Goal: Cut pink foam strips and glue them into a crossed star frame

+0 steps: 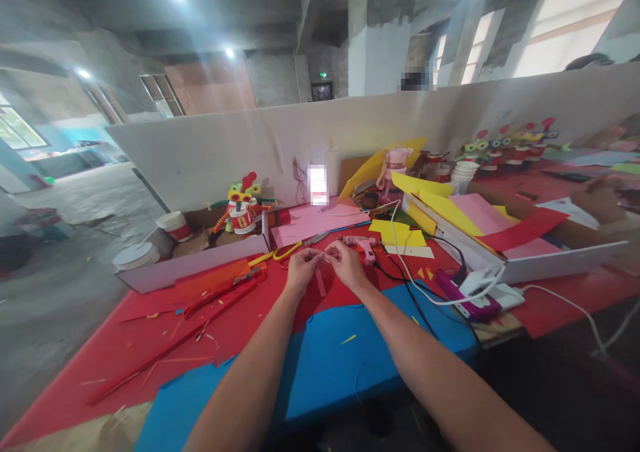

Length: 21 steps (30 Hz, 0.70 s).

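In the head view, our left hand [302,269] and right hand [346,264] nearly meet, fingertips pinched closed, though we can't make out what's in them. The pink paper strip [321,283] sits just below, between our hands but nearer the left, long axis pointing roughly at us; it's narrow, plain and straight-edged.

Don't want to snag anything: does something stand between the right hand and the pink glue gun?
Nothing visible does. The glue gun lies just beyond the right hand, and the white cable loops to the right of the gun, outside that gap.
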{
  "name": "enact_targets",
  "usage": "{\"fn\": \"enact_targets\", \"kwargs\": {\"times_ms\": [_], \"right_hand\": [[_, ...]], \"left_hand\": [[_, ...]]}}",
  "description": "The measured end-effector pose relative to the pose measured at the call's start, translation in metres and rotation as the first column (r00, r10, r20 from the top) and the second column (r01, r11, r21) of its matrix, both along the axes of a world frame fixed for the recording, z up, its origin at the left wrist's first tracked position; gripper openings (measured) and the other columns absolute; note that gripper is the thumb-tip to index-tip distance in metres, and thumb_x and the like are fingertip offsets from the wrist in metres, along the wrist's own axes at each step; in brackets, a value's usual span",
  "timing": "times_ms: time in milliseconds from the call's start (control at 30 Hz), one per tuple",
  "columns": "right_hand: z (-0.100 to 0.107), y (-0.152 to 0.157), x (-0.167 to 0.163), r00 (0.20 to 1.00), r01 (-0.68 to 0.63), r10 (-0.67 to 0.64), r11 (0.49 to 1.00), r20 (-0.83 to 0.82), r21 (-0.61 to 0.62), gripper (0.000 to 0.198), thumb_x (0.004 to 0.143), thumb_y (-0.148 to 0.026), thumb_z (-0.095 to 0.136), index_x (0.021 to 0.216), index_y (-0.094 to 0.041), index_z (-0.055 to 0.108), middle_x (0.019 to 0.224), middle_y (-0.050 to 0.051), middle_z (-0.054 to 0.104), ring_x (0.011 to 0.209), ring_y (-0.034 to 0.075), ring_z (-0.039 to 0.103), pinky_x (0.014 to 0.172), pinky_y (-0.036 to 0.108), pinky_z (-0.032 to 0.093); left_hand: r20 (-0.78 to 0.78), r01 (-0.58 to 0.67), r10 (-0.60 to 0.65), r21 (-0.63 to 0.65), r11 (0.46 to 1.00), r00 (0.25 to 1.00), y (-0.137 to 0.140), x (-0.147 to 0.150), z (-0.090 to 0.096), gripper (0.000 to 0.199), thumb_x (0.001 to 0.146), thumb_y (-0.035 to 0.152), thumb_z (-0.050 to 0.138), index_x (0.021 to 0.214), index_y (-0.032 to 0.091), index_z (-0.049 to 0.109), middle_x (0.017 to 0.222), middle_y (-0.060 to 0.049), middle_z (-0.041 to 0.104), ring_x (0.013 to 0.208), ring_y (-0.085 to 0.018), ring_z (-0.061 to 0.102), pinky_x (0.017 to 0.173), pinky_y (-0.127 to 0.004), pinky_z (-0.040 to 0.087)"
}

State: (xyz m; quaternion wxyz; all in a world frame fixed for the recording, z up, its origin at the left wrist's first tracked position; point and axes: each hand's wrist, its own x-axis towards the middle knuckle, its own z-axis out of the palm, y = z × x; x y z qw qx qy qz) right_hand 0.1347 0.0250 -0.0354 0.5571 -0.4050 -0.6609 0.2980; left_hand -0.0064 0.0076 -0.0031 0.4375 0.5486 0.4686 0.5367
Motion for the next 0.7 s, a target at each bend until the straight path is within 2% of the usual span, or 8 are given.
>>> {"fn": "enact_targets", "kwargs": {"times_ms": [67,133,233,333,400,500,700], "right_hand": [[0.000,0.000,0.000,0.998,-0.016,0.016,1.000,-0.055,-0.011,0.007,0.078,-0.025,0.062,0.083,-0.022,0.058,0.082,0.003,0.067,0.077,0.018,0.067,0.074,0.033,0.054],[0.002,-0.001,-0.002,0.988,-0.040,0.034,0.999,-0.150,-0.036,0.013,0.078,-0.029,0.063,0.087,-0.021,0.059,0.085,0.004,0.068,0.080,0.019,0.067,0.076,0.033,0.055],[0.004,-0.004,-0.007,0.958,-0.089,0.049,0.988,-0.283,-0.129,0.027,0.075,-0.038,0.068,0.094,-0.020,0.062,0.090,0.006,0.071,0.084,0.020,0.068,0.079,0.033,0.055],[0.005,-0.008,-0.012,0.935,-0.174,0.093,0.961,-0.341,-0.214,0.034,0.070,-0.041,0.073,0.095,-0.019,0.067,0.093,0.007,0.073,0.088,0.022,0.069,0.081,0.035,0.055],[0.005,-0.009,-0.013,0.933,-0.181,0.092,0.956,-0.347,-0.233,0.033,0.071,-0.043,0.071,0.093,-0.019,0.070,0.093,0.007,0.075,0.087,0.023,0.069,0.080,0.036,0.055],[0.004,-0.008,-0.011,0.939,-0.122,0.033,0.962,-0.341,-0.243,0.032,0.073,-0.046,0.069,0.088,-0.018,0.072,0.087,0.005,0.075,0.083,0.023,0.069,0.076,0.034,0.055],[-0.002,0.001,-0.006,0.928,-0.138,0.046,0.964,-0.369,-0.226,0.026,0.075,-0.045,0.066,0.084,-0.021,0.064,0.083,0.004,0.072,0.078,0.021,0.069,0.070,0.032,0.057]], "left_hand": [[0.057,0.007,-0.006,-0.010,1.000,0.998,0.000,0.001,-0.001,0.029,0.057,0.039,0.083,0.068,0.014,0.073,0.057,-0.001,0.064,0.051,-0.010,0.050,0.050,-0.021,0.036],[0.183,0.024,-0.014,-0.052,0.998,0.983,0.001,0.001,-0.004,0.031,0.056,0.039,0.084,0.068,0.014,0.072,0.057,-0.001,0.063,0.050,-0.009,0.050,0.050,-0.021,0.037],[0.378,0.026,0.020,-0.117,0.993,0.926,0.003,0.002,-0.007,0.034,0.051,0.037,0.086,0.069,0.013,0.071,0.059,-0.002,0.064,0.052,-0.010,0.053,0.053,-0.022,0.041],[0.470,0.022,0.046,-0.139,0.990,0.882,0.003,0.004,-0.007,0.037,0.047,0.034,0.089,0.070,0.013,0.071,0.061,-0.002,0.065,0.055,-0.010,0.056,0.057,-0.022,0.044],[0.485,0.044,0.026,-0.132,0.990,0.874,0.002,0.006,-0.006,0.038,0.046,0.035,0.090,0.070,0.013,0.071,0.063,-0.002,0.066,0.056,-0.010,0.057,0.058,-0.022,0.045],[0.451,0.085,-0.026,-0.111,0.990,0.892,-0.001,0.010,-0.006,0.039,0.050,0.038,0.088,0.072,0.013,0.070,0.064,-0.003,0.066,0.058,-0.011,0.059,0.058,-0.022,0.046],[0.317,0.114,-0.068,-0.128,0.985,0.946,-0.002,0.008,-0.007,0.044,0.054,0.040,0.087,0.084,0.011,0.071,0.064,-0.002,0.066,0.051,-0.009,0.055,0.050,-0.022,0.046]]}}
